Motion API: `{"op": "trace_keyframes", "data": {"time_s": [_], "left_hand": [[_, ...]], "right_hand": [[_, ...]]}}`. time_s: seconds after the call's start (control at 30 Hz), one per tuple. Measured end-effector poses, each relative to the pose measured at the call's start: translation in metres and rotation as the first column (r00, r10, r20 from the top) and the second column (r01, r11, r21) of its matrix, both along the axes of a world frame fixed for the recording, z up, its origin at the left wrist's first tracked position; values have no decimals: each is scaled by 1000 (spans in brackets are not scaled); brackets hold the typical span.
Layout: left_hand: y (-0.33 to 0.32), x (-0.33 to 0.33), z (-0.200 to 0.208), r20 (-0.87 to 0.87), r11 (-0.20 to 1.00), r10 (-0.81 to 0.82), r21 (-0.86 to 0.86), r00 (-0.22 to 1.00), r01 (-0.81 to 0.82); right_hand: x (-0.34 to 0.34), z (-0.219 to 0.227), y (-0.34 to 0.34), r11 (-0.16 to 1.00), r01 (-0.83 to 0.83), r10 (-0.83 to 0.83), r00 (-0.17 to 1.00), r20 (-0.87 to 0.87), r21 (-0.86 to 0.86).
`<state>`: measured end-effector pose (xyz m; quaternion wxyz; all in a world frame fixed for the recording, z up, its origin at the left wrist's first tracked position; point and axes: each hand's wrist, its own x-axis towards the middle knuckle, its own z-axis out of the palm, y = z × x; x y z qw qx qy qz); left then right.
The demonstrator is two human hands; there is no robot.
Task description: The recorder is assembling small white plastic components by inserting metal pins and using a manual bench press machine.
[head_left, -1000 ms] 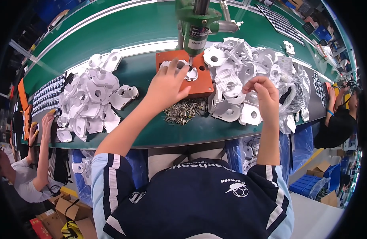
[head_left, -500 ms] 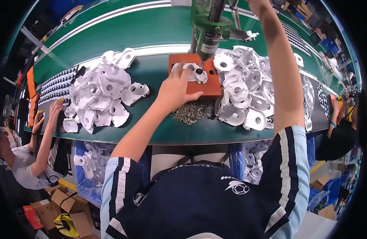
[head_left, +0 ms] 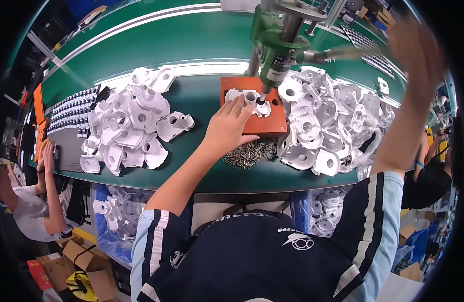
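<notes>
A white plastic housing with a round collar lies in an orange fixture block. My left hand holds it down, fingers over its near side and thumb stretched along the block's front edge. Above the housing stands a green bench press. Its metal tip reaches down to the housing's right part, where a dark spot shows; whether they touch I cannot tell. Off to the upper right, my right hand is smeared by motion, closed around the end of the press's lever.
Small metal screws lie heaped before the block. White housings are piled left and right. Rows of small dark parts lie farther left, near a co-worker's hands. Blue-lined bins of white parts stand below the table edge.
My right hand has swung right and down, with the lever now pointing right. The press head has come lower over the housing. My left hand stays on the housing.
</notes>
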<state>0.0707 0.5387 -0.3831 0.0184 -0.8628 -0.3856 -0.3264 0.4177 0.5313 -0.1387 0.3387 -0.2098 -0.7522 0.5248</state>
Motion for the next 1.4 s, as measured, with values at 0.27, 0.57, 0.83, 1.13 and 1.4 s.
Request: {"op": "trace_keyframes", "data": {"time_s": [0.27, 0.57, 0.83, 1.13, 1.4], "left_hand": [[0, -1, 16, 80, 969, 53, -244, 995, -32], [59, 6, 11, -41, 998, -43, -52, 998, 41], [58, -11, 70, -130, 872, -2, -485, 992, -62], [83, -64, 57, -66, 902, 176, -390, 982, -188], [110, -76, 47, 87, 888, 180, -444, 980, -124]], "right_hand": [[-99, -74, -77, 832, -302, -40, 804, 594, 465], [-103, 10, 99, 855, 518, -426, 653, -627, -41], [-80, -73, 155, 788, 611, -615, 788, 41, 69], [-27, -159, 109, 841, 360, -539, 512, 669, 403], [-10, -170, 112, 810, 439, -581, 502, 641, 390]]}}
